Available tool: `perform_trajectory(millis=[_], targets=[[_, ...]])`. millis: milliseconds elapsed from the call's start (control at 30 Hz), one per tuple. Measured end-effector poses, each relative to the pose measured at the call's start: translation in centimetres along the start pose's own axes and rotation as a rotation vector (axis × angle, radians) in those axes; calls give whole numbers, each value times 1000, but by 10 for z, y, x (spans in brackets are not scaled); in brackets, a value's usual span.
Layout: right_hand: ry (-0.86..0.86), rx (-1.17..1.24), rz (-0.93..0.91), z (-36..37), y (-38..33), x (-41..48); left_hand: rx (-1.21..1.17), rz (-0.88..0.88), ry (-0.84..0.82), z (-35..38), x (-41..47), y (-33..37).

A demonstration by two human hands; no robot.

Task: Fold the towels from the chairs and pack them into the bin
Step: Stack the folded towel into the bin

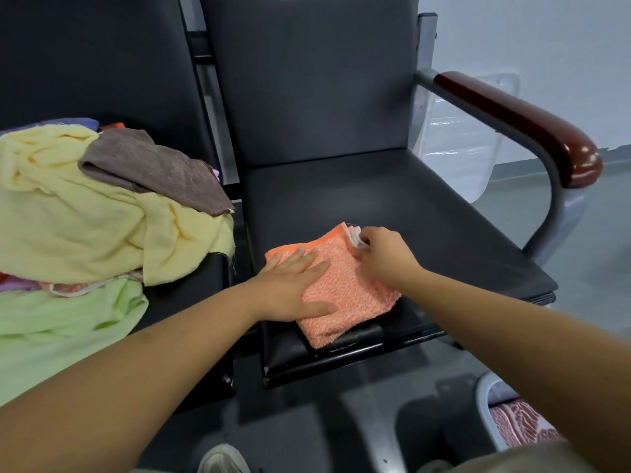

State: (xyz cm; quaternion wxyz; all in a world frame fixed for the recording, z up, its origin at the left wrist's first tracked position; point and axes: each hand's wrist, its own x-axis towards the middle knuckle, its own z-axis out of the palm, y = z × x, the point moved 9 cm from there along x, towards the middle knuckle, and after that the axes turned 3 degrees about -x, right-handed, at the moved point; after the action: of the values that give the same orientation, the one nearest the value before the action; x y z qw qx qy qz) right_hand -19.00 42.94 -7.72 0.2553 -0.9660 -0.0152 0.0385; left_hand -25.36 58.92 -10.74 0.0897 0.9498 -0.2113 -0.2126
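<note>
A folded orange terry towel point(345, 288) lay on the black padded chair seat point(409, 213). The left hand point(290, 288) pressed it flat, fingers straight; the right hand point(382, 254) pinched its far corner. Folding looked nearly finished; next, probably lifting it into the grey bin point(485, 401) at lower right

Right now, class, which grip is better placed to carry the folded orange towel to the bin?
Probably the right grip: it pinches the orange towel at its far corner, and the bin stands on that side. The left grip only lies flat on the towel.
</note>
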Motion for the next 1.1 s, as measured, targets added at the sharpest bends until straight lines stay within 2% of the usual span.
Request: perform_trajectory(millis=[167,267,367,433,500,600,700,767,867,933,1100], targets=[[-68,-113,21,13,4,5,-35,-3,98,-6,-3,-1],[-125,-78,59,19,5,5,-72,-125,317,-22,-11,-12],[-124,171,127,15,10,6,-362,-412,533,-40,-23,-50],[-112,454,210,12,15,2,-557,-533,579,-40,-24,-73],[-80,665,238,2,14,-3,-793,-585,571,-33,-19,-84],[-37,887,225,-21,10,-8,-1211,-558,530,-23,-9,-74],[-19,1037,214,-49,11,-14,-1787,-405,267,-13,8,-29],[5,1088,207,-68,17,-18,-1937,-244,141,-23,16,8],[50,1125,234,-89,41,-24,-1934,-132,209,-36,33,42],[110,1046,297,-97,75,-31,-1861,-117,266,-37,43,57],[219,947,508,-102,196,-81,-1658,-80,191,-7,78,131]])
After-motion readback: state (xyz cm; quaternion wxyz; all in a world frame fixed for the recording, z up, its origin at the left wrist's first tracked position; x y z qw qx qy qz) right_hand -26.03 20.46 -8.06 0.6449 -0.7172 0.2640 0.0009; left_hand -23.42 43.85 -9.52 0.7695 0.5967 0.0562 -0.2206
